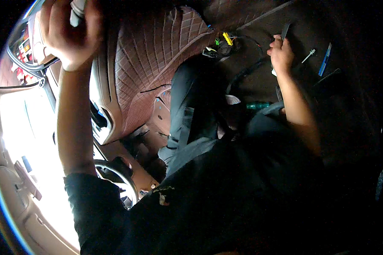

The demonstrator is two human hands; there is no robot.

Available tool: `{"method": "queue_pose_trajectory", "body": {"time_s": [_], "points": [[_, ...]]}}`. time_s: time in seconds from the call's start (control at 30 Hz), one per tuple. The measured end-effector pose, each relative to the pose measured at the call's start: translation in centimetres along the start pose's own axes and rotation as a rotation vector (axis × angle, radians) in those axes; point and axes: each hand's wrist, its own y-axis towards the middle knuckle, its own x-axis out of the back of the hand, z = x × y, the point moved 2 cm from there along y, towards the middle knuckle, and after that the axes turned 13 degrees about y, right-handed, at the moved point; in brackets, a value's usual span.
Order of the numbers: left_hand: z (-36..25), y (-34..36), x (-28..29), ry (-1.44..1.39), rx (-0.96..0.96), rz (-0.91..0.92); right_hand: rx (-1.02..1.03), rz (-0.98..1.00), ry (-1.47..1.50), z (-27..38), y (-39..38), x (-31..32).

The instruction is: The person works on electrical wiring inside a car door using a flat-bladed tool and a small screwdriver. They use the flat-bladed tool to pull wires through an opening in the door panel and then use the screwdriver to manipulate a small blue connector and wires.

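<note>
Fingers: your left hand point(72, 34) is gripping a pale cylinder point(77, 12), far left.
Right hand point(281, 53): you are pinching a dark strip point(285, 30), far right.
Nearby: blue pen point(325, 59) is lying right.

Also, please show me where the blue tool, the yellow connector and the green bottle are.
blue tool point(325, 59): head view, middle of its shaft.
yellow connector point(227, 38): head view, its plastic body.
green bottle point(258, 105): head view, its side.

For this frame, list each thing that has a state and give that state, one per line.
Left hand: raised, closed around a pale cylinder.
Right hand: down on the dark floor, fingers on a flat black tool.
Blue pen-like tool: lying loose on the floor, untouched.
Yellow connector: exposed among wires; plugged or not, cannot tell.
Quilted brown mat: in place.
</note>
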Motion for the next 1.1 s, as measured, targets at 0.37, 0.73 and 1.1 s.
{"method": "queue_pose_trajectory", "body": {"time_s": [0.37,0.73,1.1], "points": [[-2.4,1.5,3.7,0.133,0.058,0.07,0.028,0.023,0.057,-1.0,-0.1,-1.4],[-12.6,-10.5,-3.8,-0.564,0.92,0.113,0.308,-0.223,-0.394,-2.2,1.4,-0.2],[-15.3,-10.7,-2.2,-0.91,1.002,0.447,0.241,-0.171,-0.168,-3.7,1.7,0.6]]}}
